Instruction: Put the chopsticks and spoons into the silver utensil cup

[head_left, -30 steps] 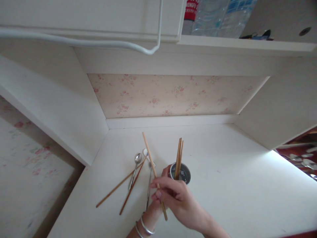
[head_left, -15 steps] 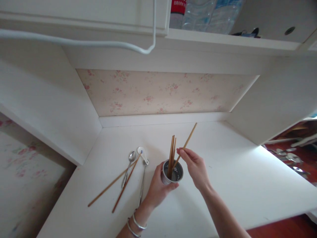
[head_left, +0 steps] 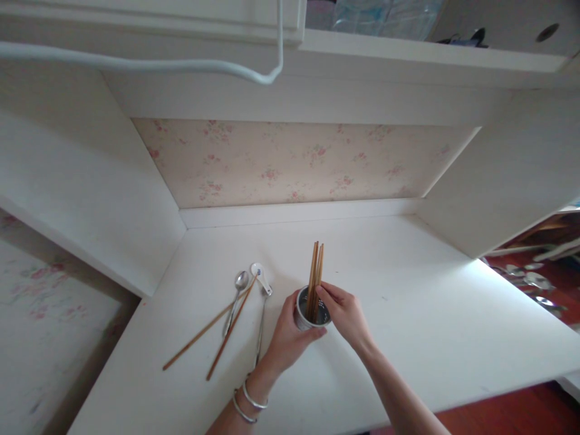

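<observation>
My left hand (head_left: 290, 338) is wrapped round a perforated metal utensil holder (head_left: 304, 324), tilted so its mouth faces me. Several wooden chopsticks (head_left: 313, 266) stand bunched inside it. At the rim, my right hand (head_left: 347, 314) pinches a chopstick (head_left: 321, 263) in the bunch with thumb and forefinger. Left of the holder, two loose chopsticks lie on the table: a lighter one (head_left: 194, 343) and a redder one (head_left: 222, 350). They rest by a metal spoon (head_left: 241, 280), a white ceramic spoon (head_left: 261, 278) and another long-handled metal utensil (head_left: 260, 329), partly hidden by my left arm.
The white tabletop (head_left: 430, 314) is bounded by side panels and a floral back wall (head_left: 290, 160). Overhead are a white shelf (head_left: 408, 57) with plastic bottles (head_left: 362, 18) and a white bent tube (head_left: 181, 65). Several metal utensils (head_left: 537, 281) lie at the far right beyond the panel.
My right hand has brought its chopstick from a rightward slant to upright against the others in the holder, moving left and down the stick. The camera view has shifted slightly.
</observation>
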Motion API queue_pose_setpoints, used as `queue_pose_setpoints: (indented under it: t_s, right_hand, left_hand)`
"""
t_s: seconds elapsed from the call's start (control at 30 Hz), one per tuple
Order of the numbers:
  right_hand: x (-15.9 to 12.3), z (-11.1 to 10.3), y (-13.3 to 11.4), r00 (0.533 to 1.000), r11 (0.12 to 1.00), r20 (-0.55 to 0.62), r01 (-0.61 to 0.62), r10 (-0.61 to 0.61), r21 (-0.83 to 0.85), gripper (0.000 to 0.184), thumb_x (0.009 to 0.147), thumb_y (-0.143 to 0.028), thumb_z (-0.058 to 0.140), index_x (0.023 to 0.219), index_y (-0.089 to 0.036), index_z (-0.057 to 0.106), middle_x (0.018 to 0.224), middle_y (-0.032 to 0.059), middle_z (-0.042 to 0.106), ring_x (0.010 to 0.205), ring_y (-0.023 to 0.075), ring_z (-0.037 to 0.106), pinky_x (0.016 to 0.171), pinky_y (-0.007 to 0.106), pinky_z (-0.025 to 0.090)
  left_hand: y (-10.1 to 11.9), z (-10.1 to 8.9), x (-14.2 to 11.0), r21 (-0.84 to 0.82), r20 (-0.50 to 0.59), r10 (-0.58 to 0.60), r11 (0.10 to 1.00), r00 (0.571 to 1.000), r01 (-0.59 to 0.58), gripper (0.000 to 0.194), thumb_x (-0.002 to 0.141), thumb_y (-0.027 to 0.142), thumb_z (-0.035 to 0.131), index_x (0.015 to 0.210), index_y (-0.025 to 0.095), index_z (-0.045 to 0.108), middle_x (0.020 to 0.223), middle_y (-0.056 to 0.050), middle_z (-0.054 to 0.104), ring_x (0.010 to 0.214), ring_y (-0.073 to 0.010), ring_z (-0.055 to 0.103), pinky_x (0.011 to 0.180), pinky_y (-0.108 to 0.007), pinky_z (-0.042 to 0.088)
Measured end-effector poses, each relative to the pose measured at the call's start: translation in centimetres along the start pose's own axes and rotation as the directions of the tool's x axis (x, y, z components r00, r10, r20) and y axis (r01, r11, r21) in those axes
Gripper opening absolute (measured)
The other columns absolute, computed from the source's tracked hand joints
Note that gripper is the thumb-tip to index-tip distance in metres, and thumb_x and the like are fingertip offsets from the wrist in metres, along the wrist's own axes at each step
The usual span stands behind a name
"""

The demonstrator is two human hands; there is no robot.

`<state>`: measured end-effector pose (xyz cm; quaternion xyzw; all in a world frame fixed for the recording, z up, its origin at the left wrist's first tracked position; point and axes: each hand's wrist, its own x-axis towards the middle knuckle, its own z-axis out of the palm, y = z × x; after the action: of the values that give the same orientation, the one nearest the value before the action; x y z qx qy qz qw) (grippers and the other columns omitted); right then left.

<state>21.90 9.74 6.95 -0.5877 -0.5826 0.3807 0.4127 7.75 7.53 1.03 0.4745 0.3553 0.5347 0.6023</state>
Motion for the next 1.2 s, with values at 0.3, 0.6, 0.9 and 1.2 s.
queue_pose_setpoints:
  t_s: [0.3,0.6,0.9,1.2]
  right_hand:
    - [-0.5,-0.5,2.0,0.997,0.970,0.076,-0.001,-0.018,0.243,0.049,0.088,-0.049,0.061,0.131,-0.026,0.057,0.129,0.0081,0.064,0.119,0.0297,0.060,0.101,0.046,0.048]
    - [-2.3,0.9,5.0,0.978,0.924,0.167,0.054,-0.126,0.378,0.099,0.067,-0.036,0.085,0.147,-0.032,0.026,0.145,0.0087,0.048,0.134,0.0299,0.044,0.115,0.052,0.028]
    - [-2.1,1.6,6.1,0.970,0.905,0.222,-0.003,-0.101,0.426,0.083,0.069,-0.037,0.083,0.137,-0.027,0.037,0.135,0.0111,0.057,0.126,0.0311,0.052,0.109,0.051,0.037]
    - [-2.1,1.9,6.8,0.962,0.905,0.238,0.018,-0.131,0.425,0.078,0.071,-0.035,0.082,0.136,-0.025,0.040,0.134,0.0116,0.058,0.124,0.0316,0.054,0.107,0.050,0.039]
  left_hand:
    - [1.0,0.1,0.0,0.030,0.028,0.006,1.000,1.000,-0.006,0.080,0.064,0.022,0.085,0.135,0.022,0.045,0.136,-0.011,0.055,0.126,-0.0289,0.052,0.109,-0.047,0.039]
    - [2.7,-1.0,-1.3,0.389,0.112,0.036,0.918,0.993,-0.077,0.093,0.067,0.028,0.083,0.145,0.026,0.034,0.148,-0.013,0.042,0.135,-0.0306,0.043,0.111,-0.046,0.038]
    - [6.1,-9.4,-6.1,0.984,-0.155,0.189,0.122,0.970,0.133,0.020,0.094,0.031,0.048,0.100,0.022,0.065,0.101,-0.007,0.070,0.095,-0.0252,0.065,0.086,-0.041,0.051]
    - [6.0,-8.8,-3.8,0.913,-0.145,0.201,-0.350,0.969,0.209,0.027,0.095,0.023,0.041,0.093,0.018,0.067,0.093,-0.008,0.066,0.090,-0.0246,0.059,0.077,-0.037,0.048]
